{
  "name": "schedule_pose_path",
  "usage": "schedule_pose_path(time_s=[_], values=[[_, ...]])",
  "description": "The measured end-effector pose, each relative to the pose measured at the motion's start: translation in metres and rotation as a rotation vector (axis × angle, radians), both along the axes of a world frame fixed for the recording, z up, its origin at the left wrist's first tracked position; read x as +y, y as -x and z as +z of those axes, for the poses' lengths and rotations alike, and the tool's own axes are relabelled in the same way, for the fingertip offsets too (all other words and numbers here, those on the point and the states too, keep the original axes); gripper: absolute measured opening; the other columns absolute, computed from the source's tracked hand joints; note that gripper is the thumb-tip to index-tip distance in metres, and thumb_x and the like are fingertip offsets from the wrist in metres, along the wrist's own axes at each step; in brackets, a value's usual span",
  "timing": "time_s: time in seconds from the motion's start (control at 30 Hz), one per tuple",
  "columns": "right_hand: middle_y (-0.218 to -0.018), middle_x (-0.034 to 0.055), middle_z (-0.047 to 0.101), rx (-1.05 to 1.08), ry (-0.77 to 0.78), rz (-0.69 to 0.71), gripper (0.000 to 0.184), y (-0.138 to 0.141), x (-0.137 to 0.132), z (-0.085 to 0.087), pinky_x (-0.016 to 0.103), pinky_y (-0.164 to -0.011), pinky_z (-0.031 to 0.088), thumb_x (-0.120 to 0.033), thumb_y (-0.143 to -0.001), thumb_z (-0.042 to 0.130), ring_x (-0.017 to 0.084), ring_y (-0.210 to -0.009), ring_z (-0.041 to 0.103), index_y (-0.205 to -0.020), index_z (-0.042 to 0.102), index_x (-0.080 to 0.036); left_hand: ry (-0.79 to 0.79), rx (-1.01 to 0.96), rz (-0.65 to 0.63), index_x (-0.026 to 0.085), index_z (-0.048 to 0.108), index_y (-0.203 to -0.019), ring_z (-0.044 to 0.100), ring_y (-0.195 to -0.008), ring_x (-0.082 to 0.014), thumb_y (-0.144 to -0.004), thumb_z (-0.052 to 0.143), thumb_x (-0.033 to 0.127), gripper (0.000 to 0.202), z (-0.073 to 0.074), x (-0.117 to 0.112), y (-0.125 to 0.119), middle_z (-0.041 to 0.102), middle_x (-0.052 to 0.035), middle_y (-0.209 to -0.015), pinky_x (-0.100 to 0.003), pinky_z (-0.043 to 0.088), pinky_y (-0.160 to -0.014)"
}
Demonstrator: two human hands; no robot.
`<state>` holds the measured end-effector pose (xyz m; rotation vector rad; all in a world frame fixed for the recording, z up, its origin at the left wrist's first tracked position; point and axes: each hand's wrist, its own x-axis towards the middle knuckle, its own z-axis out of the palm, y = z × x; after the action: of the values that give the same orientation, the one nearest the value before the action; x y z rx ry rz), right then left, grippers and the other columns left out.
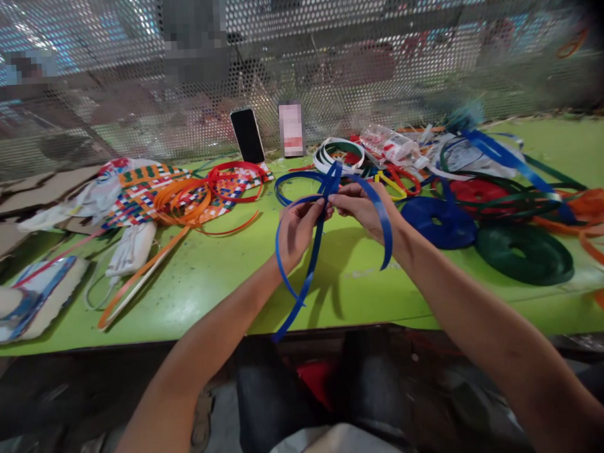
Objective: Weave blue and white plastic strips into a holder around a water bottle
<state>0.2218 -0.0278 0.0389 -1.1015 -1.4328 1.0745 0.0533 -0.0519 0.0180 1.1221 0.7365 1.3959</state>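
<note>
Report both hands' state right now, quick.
Left hand: closed, pinching the blue strips where they cross.
Right hand: closed, pinching the blue strips close beside the left hand's fingertips.

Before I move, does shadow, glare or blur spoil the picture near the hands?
Head view, centre: soft shadows fall on the green tabletop below the left hand and right hand, but the blue strips look distinct; head view, top: bright specks dot the perforated panel, with mosaic patches; head view, upper right: the corner is black.
</note>
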Motion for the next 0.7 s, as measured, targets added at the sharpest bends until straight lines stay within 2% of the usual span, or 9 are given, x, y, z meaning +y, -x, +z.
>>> schedule_pose_path(time_s=[0.1, 0.23, 0.53, 0.7], values=[[-0.065, 0.0037, 0.067, -0.005, 0.047, -0.023, 0.036, 0.003, -0.003, 0.005, 0.029, -0.057, 0.043, -0.046, -0.072, 0.092, 0.014, -0.062, 0.054, -0.062, 0.069, -0.02, -0.013, 0.013, 0.045, 0.017, 0.084, -0.093, 0.074, -0.078, -0.0171, -0.083, 0.095, 0.052, 0.038, 0.0, -0.001, -0.001, 0.079, -0.0056, -0.083, -0.033, 0.064, -0.087], [-0.064, 0.0037, 0.065, 0.006, 0.075, -0.049, 0.039, 0.007, -0.007, 0.013, 0.031, -0.058, 0.045, -0.047, -0.066, 0.096, 0.015, -0.062, 0.055, -0.062, 0.067, -0.021, 0.006, 0.083, 0.053, 0.018, 0.084, -0.092, 0.075, -0.084, -0.0199, -0.088, 0.092, 0.051, 0.034, 0.005, -0.006, 0.0, 0.081, -0.0077, -0.09, -0.034, 0.063, -0.088], [-0.065, 0.0042, 0.068, -0.148, 0.004, 0.03, 0.034, -0.006, -0.006, 0.014, 0.03, -0.057, 0.046, -0.045, -0.077, 0.091, 0.017, -0.064, 0.056, -0.065, 0.069, -0.021, -0.015, 0.128, 0.032, 0.017, 0.083, -0.087, 0.074, -0.08, -0.0179, -0.088, 0.088, 0.057, 0.041, 0.001, -0.002, 0.001, 0.079, -0.0066, -0.084, -0.031, 0.061, -0.085], [-0.059, 0.0034, 0.062, -0.112, 0.083, -0.006, 0.036, -0.003, -0.008, 0.022, 0.03, -0.056, 0.044, -0.039, -0.071, 0.095, 0.016, -0.06, 0.053, -0.06, 0.067, -0.02, 0.023, 0.121, 0.016, 0.016, 0.084, -0.092, 0.075, -0.083, -0.0195, -0.087, 0.09, 0.054, 0.039, 0.004, -0.004, 0.001, 0.081, -0.0083, -0.087, -0.033, 0.062, -0.088]])
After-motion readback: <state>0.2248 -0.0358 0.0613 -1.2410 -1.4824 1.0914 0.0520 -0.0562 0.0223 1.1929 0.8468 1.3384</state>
